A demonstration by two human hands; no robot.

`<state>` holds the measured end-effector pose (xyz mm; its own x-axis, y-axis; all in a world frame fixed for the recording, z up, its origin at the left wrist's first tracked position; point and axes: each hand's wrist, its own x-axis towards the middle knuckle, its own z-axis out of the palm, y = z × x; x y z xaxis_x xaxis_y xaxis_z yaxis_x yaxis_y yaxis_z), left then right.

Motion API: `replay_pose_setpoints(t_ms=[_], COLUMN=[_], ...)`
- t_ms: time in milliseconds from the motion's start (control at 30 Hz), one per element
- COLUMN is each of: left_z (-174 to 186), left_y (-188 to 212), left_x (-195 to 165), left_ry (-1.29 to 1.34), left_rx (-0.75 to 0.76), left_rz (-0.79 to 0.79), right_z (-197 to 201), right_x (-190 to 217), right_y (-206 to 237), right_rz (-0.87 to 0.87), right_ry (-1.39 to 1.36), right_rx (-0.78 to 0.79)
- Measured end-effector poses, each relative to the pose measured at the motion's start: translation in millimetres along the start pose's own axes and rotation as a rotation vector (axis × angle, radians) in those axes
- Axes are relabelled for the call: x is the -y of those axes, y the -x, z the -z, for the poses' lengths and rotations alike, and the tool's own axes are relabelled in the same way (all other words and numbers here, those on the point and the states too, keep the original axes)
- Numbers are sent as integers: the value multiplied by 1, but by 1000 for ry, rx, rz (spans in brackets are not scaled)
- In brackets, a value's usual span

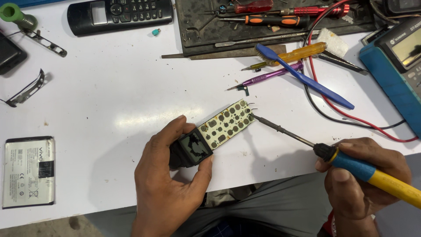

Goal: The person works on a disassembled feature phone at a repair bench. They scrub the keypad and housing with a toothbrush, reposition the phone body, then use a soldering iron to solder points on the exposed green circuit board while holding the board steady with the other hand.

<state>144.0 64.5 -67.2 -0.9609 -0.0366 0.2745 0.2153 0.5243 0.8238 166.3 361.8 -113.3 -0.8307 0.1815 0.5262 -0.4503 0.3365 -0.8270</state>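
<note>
Head view: left hand (169,175) at desk (109,101) front edge, fingers and thumb clamped on screen end of phone circuit board (219,127); board lies flat near desk middle, keypad contacts up. Right hand (362,182) off front-right edge, fingers wrapped tight round blue-yellow soldering iron (346,162); tip touching board's far corner. Blue brush (302,77), screwdrivers (285,57) toward back edge. Battery (28,171) at front-left corner. Cordless handset (120,15) at back edge.
</note>
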Motion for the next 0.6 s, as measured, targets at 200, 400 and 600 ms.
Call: replay_pose_setpoints(t_ms=[200, 400, 600], left_z=[0, 0, 0], left_y=[0, 0, 0], left_x=[-1, 0, -1], left_ry=[-4, 15, -2], left_rx=[-4, -2, 2], left_rz=[16, 33, 56], right_z=[0, 1, 2], right_x=[0, -2, -4], right_y=[0, -1, 1], right_rz=[-13, 12, 24], right_ry=[5, -1, 21], right_rx=[-3, 14, 10])
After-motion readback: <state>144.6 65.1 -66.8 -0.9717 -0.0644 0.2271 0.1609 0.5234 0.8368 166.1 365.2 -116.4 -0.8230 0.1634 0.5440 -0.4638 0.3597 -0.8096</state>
